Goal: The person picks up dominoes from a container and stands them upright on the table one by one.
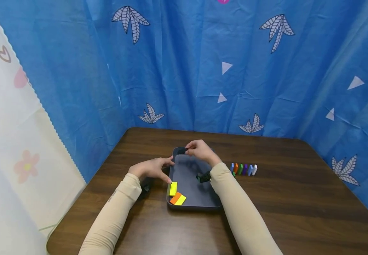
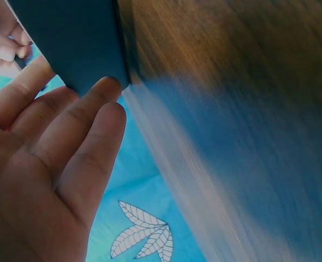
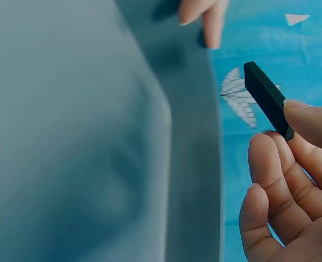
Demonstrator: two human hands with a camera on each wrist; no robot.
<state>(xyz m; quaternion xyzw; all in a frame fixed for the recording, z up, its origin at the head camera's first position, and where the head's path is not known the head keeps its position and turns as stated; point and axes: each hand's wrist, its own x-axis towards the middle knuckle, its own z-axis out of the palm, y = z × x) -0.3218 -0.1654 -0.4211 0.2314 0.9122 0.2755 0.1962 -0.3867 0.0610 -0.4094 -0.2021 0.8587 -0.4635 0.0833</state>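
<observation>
My right hand (image 1: 201, 151) is over the far end of a dark grey tray (image 1: 196, 193). It pinches a small black domino-like block (image 3: 267, 98) between thumb and fingertips, tilted in the right wrist view. Along the tray's left side is my left hand (image 1: 153, 167), fingers extended. In the left wrist view its fingertips rest on the tray's outer wall (image 2: 90, 43). Close to the left thumb, a yellow block (image 1: 173, 189) lies in the tray, and an orange block (image 1: 176, 198) and another yellow block (image 1: 180, 200) lie together in the near left corner.
Right of the tray, several coloured blocks (image 1: 245, 169) stand in a row on the brown wooden table (image 1: 292, 198), with a small green piece (image 1: 234, 174) in front. A blue curtain (image 1: 184, 71) hangs behind the table; a white one (image 1: 18, 141) hangs at the left.
</observation>
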